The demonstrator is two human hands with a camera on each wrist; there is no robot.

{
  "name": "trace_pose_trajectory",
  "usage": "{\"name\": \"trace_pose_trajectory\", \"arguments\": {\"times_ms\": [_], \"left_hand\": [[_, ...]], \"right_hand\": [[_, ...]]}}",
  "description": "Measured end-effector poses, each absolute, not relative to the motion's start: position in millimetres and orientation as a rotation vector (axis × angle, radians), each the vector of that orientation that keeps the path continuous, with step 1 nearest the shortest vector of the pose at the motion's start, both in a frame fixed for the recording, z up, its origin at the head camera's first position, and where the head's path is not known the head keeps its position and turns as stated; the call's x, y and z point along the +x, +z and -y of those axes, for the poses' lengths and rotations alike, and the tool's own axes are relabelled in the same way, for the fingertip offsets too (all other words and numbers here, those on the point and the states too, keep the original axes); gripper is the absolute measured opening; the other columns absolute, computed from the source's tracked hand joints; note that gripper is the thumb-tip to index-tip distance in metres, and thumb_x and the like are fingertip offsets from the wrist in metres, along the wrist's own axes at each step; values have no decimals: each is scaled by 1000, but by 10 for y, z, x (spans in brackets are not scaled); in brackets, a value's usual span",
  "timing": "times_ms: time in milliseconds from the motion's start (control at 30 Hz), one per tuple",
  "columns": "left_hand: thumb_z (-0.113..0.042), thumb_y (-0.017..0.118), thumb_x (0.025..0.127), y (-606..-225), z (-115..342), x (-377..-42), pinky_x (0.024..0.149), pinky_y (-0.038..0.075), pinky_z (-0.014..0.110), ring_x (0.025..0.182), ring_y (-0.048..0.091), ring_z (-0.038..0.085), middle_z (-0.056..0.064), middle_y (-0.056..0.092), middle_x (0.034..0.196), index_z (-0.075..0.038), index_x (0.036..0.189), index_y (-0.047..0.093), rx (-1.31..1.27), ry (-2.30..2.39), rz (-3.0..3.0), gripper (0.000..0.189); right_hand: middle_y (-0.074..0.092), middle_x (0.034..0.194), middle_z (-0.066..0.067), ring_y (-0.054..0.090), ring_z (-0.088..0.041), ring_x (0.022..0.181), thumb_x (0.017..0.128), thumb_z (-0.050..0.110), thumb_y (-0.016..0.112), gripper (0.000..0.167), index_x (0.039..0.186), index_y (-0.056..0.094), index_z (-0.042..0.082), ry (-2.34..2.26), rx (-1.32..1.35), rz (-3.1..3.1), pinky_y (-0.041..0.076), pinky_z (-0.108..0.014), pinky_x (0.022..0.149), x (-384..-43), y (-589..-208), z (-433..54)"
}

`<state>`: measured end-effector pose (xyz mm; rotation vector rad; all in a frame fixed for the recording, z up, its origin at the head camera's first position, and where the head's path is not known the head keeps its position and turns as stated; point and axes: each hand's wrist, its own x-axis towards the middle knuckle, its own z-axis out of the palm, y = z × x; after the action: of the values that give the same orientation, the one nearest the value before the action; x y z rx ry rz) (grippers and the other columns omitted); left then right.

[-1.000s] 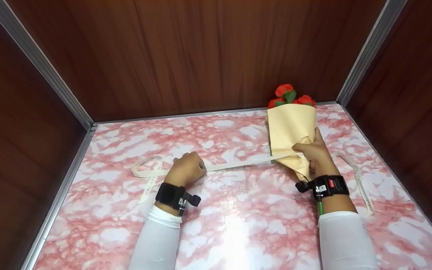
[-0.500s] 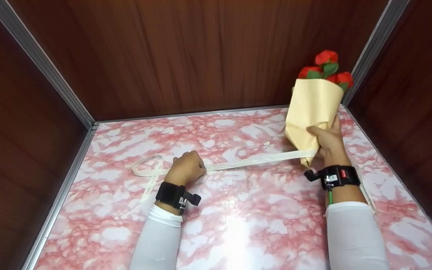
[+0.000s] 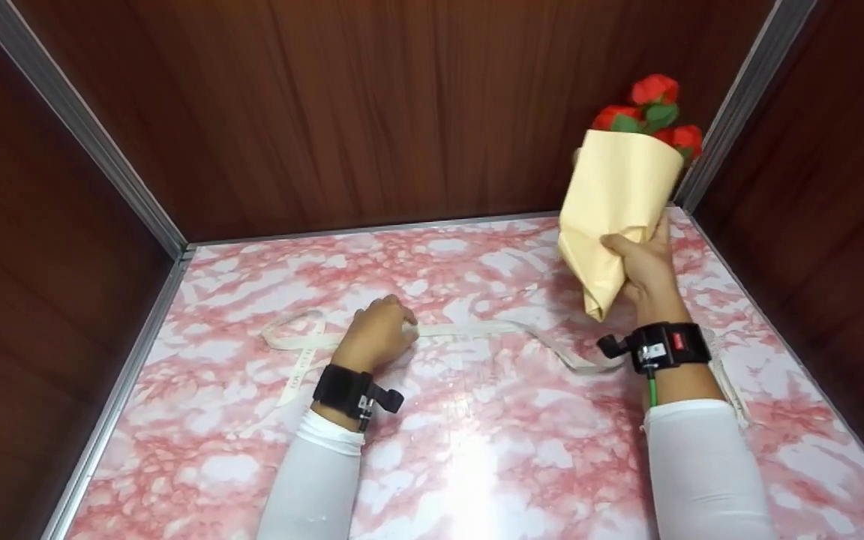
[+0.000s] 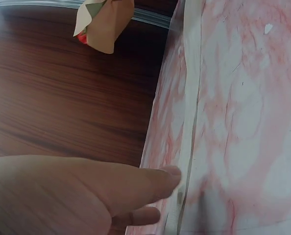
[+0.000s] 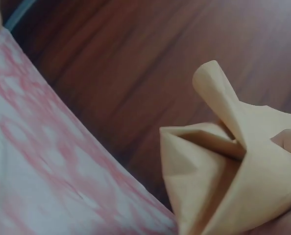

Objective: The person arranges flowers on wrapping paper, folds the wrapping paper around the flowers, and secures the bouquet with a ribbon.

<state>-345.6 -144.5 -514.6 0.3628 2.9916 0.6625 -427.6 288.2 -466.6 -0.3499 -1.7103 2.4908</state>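
Note:
My right hand (image 3: pixel 648 266) grips the lower, gathered part of a bouquet of red flowers (image 3: pixel 655 90) in pale yellow wrapping paper (image 3: pixel 619 184). The bouquet is raised in front of the back wall, flowers up and tilted slightly right. Its folded paper end (image 5: pixel 194 161) fills much of the right wrist view. A cream ribbon (image 3: pixel 469 328) lies across the table, separate from the bouquet, with lettering on its left tail. At the ribbon, my left hand (image 3: pixel 377 334) is low over the table. In the left wrist view its extended thumb (image 4: pixel 160 182) reaches the ribbon's edge.
The pink-and-white marbled tabletop (image 3: pixel 447 420) is enclosed by dark wood panels (image 3: pixel 372 112) with metal edge strips. A further ribbon tail (image 3: pixel 728 386) lies right of my right wrist, partly hidden by the arm.
My right hand has lifted the bouquet up and to the right. The ribbon has dropped away from the wrapping onto the table. My left hand has stayed in place, its fingers loosening.

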Motion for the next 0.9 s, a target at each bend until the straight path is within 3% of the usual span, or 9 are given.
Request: {"name": "trace_pose_trajectory", "arguments": {"times_ms": [133, 300, 500, 633, 733, 833, 900], "left_hand": [[-33, 74, 112, -5042, 1280, -3463, 119, 53, 54, 138, 66, 34, 8, 69, 140, -11, 138, 80, 432, 1018, -3006, 35], [-38, 68, 115, -4917, 1021, -3445, 113, 59, 48, 127, 72, 30, 11, 74, 136, -9, 144, 75, 518, 1470, -2813, 41], [-52, 55, 118, -4866, 782, -3480, 114, 60, 50, 132, 72, 31, 17, 72, 145, -7, 162, 58, 330, 1840, -2482, 63], [-47, 40, 123, -4815, 738, -3500, 121, 55, 46, 131, 72, 28, 23, 73, 144, -2, 164, 54, 278, 2163, -2185, 63], [-37, 50, 121, -4772, 735, -3504, 110, 63, 40, 112, 80, 22, 22, 79, 131, 0, 156, 59, 232, 2354, -1992, 52], [-26, 69, 113, -4770, 732, -3519, 89, 70, 35, 92, 83, 16, 17, 84, 117, 0, 148, 64, 123, 2414, -1954, 44], [-18, 74, 109, -4786, 725, -3533, 84, 70, 34, 89, 83, 16, 15, 84, 114, 2, 143, 65, 47, 2424, -1945, 40]], "right_hand": [[31, 185, -7, 61, -27, 141, 98, -11, 73, 129, 173, 6, 69, 2476, -256, 1837, 67, -42, 102, -4151, -4683, -2518], [29, 187, -12, 59, -33, 146, 95, -12, 73, 130, 178, 4, 60, 2450, -160, 1937, 67, -42, 104, -4018, -4721, -2027], [37, 182, -16, 63, -35, 141, 88, -20, 74, 137, 181, 3, 51, 2478, 53, 1913, 68, -42, 102, -3904, -4749, -1574], [42, 178, -18, 70, -33, 131, 83, -23, 78, 145, 181, -1, 49, 2493, 149, 1902, 69, -43, 98, -3838, -4794, -1394], [42, 179, -15, 71, -32, 128, 80, -22, 83, 149, 182, -1, 46, 2459, 208, 1936, 69, -41, 98, -3799, -4841, -1299], [40, 181, -14, 70, -33, 132, 78, -20, 87, 152, 182, -1, 44, 2450, 244, 1961, 68, -39, 100, -3770, -4880, -1230], [38, 182, -13, 68, -32, 133, 78, -19, 89, 153, 183, -2, 43, 2454, 234, 1975, 68, -38, 100, -3758, -4892, -1206]]}}
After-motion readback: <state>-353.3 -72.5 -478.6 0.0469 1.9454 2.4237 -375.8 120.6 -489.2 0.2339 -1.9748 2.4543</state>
